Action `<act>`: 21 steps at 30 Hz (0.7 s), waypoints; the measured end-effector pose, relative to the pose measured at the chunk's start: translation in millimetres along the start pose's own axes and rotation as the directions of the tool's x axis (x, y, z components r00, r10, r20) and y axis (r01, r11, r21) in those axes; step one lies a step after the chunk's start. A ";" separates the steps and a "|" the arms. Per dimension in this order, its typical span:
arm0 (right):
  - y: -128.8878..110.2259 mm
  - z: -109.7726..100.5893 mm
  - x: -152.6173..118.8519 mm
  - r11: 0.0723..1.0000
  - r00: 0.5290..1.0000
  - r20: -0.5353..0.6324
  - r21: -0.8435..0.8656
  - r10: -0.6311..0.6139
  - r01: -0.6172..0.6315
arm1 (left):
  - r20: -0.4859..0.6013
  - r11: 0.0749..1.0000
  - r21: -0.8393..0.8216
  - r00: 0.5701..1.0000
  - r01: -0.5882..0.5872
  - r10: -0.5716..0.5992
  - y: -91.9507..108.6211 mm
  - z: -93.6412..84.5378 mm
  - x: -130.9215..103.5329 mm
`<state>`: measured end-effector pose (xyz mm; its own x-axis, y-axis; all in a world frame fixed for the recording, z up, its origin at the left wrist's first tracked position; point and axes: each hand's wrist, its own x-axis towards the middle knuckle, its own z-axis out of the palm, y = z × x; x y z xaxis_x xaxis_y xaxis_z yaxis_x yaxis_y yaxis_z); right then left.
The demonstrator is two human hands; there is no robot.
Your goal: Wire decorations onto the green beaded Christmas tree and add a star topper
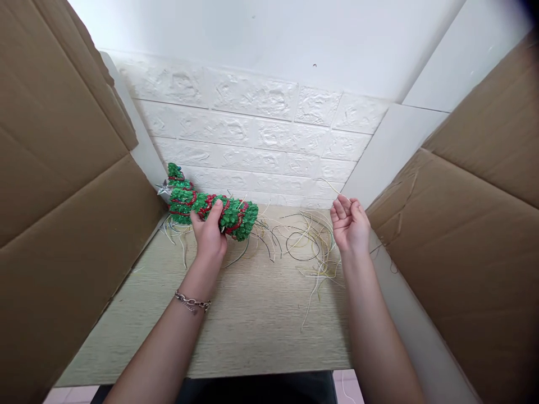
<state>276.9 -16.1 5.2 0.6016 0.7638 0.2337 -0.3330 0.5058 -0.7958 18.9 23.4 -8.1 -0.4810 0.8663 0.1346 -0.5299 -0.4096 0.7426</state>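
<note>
My left hand [209, 235] is wrapped around a small green Christmas tree ornament [246, 219], which lies on its side with its base to the right. Red garland winds round the tree, and a silver star [163, 189] shows at its left end. Another green tree-like part [175, 171] appears behind it; whether it is separate I cannot tell. On the right, my right hand [352, 227] is raised palm toward me, fingers curled and pinching a thin pale wire [330, 185] that sticks out to the upper left.
Loose white, yellow and dark wires [314, 247] lie tangled on the wooden tabletop [261, 325], with more wires under the tree. Cardboard panels stand at left [63, 280] and right [475, 235]. A white brick-patterned wall [252, 101] closes off the back.
</note>
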 end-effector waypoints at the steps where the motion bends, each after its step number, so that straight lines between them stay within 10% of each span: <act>1: 1.0 -1.3 1.0 0.999 0.999 0.024 0.022 0.036 -0.037 | -0.003 1.000 -0.002 1.000 -0.001 0.001 0.3 0.0 0.2; 21: -9.4 -4.2 -3.2 0.904 0.964 0.189 0.351 0.185 -0.242 | -0.015 1.000 -0.021 1.000 0.015 -0.015 0.1 -2.0 2.5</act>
<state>281.1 -25.1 9.5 0.3813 0.9059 0.1842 -0.7018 0.4134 -0.5801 16.2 25.0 -9.0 -0.4831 0.8682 0.1135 -0.5516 -0.4025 0.7306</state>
